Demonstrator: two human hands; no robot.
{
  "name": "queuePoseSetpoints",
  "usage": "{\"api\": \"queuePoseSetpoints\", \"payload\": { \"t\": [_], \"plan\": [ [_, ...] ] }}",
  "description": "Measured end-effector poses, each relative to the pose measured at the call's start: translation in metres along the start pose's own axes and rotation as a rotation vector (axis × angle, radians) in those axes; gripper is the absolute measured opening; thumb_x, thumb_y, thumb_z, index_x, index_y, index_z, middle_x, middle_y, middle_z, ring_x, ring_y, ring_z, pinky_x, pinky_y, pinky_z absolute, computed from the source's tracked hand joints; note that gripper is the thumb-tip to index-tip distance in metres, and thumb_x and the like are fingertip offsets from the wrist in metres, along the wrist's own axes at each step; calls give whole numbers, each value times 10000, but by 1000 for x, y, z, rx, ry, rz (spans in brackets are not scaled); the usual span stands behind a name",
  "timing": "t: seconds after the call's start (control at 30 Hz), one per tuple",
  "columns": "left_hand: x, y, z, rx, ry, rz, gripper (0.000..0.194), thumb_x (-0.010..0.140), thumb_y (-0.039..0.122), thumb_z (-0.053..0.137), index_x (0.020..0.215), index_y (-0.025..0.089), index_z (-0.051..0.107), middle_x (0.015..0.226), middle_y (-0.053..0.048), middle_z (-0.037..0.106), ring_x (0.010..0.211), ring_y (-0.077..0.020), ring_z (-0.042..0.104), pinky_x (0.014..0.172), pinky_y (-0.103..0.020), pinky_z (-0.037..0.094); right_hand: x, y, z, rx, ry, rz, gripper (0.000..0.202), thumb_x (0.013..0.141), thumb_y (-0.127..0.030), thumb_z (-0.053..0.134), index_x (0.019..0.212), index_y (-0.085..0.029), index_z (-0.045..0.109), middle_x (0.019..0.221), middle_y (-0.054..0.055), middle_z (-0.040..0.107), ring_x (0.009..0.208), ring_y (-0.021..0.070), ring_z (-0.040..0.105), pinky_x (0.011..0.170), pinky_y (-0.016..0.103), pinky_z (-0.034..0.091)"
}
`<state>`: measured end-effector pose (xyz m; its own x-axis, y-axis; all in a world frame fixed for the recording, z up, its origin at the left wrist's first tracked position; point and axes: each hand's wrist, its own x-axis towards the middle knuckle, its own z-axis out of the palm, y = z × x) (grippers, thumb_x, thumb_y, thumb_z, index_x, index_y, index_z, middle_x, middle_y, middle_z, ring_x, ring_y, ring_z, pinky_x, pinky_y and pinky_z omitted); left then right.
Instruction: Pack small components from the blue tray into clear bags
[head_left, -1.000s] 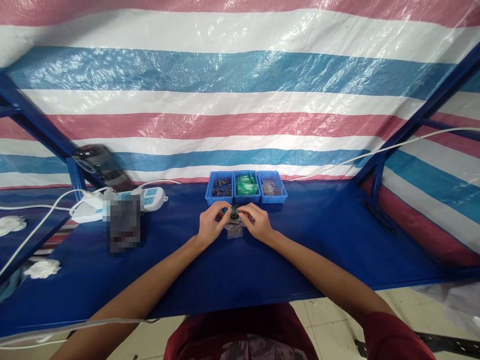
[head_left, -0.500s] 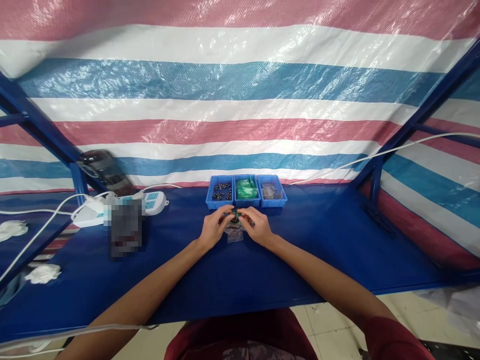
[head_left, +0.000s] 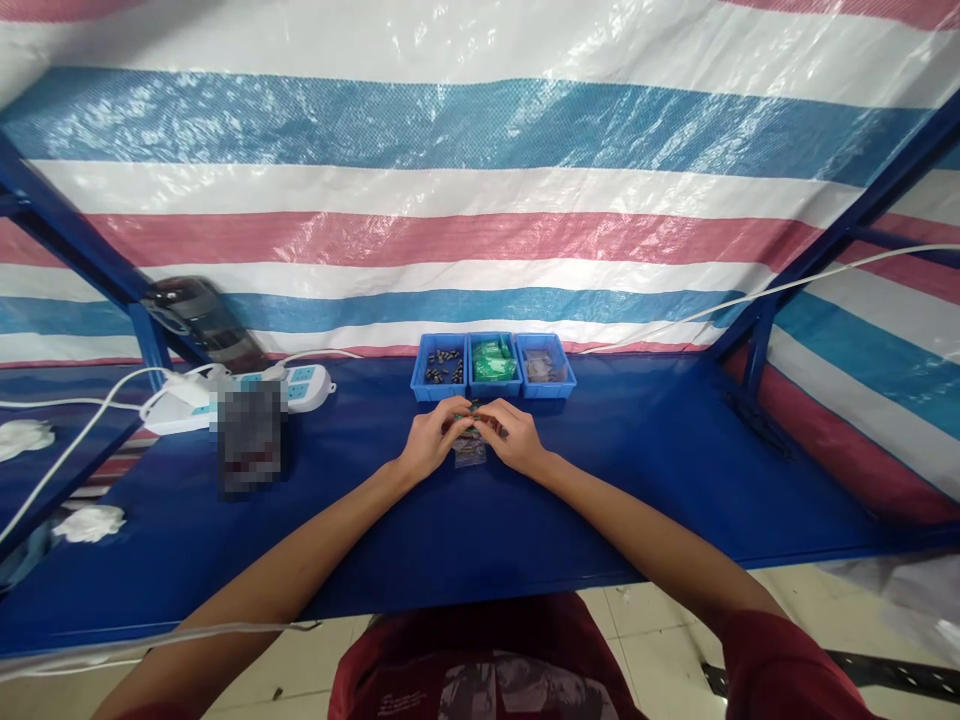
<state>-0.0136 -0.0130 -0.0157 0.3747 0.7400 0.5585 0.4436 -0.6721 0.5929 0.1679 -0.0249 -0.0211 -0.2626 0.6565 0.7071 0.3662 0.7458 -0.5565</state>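
My left hand (head_left: pixel 433 440) and my right hand (head_left: pixel 514 437) meet just in front of the blue bins, fingertips pinched close together. Between them is a small green piece (head_left: pixel 474 406), mostly covered by the fingers, so its exact kind is unclear. Under the hands lies a clear plastic bag (head_left: pixel 470 452) with small pieces in or on it. Behind them the left bin (head_left: pixel 420 386) holds small dark cylindrical parts. Green packets (head_left: pixel 493 362) fill the middle bin, and clear small bags (head_left: pixel 541 366) lie in the right one.
On the blue table (head_left: pixel 600 500), a white power strip (head_left: pixel 307 388) with plugged-in cables and a blurred dark object (head_left: pixel 251 435) stand at left. Behind them leans a dark bottle-like object (head_left: pixel 206 315). Crumpled white tissue (head_left: pixel 90 522) lies at far left. Blue frame bars (head_left: pixel 757 350) slant at the sides.
My fingertips have drawn closer together and now cover more of the green piece. The camera view has tilted slightly down.
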Motion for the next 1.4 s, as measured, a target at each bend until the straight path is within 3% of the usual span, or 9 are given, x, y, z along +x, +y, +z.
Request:
{"api": "queuePoseSetpoints", "payload": {
  "t": [0.47,0.63,0.97,1.2,1.4],
  "plan": [
    [4,9,-4,103,54,143,180,897,265,526,1041,189,599,922,-35,656,681,-92,601,647,-194,487,2,-7,-3,-20,54,70,181,918,-297,464,931,-170,592,751,33,568,616,123,531,585,240,451],
    [4,8,-4,98,68,173,189,886,267,545,1049,191,602,914,-37,650,601,-74,557,586,-190,476,1,-5,-2,-10,56,70,197,922,-304,453,929,-171,598,746,34,575,610,125,532,589,243,458],
    [3,8,-4,86,30,170,212,899,280,514,1071,192,603,979,-66,650,748,-119,629,641,-207,518,3,-6,-2,-10,59,36,192,921,-286,462,914,-174,618,774,51,604,649,136,562,596,252,474],
    [4,9,-5,90,55,142,187,890,281,532,1026,190,623,936,-49,656,690,-101,607,636,-202,499,2,-6,-3,-17,78,56,192,916,-296,470,958,-176,614,771,49,596,643,134,563,583,246,480],
    [4,7,-5,75,37,124,180,892,266,529,1018,185,629,927,-52,659,812,-133,623,707,-221,500,1,-4,-1,-9,100,25,170,905,-266,491,986,-175,609,768,47,596,627,132,566,569,247,484]
  ]
}}
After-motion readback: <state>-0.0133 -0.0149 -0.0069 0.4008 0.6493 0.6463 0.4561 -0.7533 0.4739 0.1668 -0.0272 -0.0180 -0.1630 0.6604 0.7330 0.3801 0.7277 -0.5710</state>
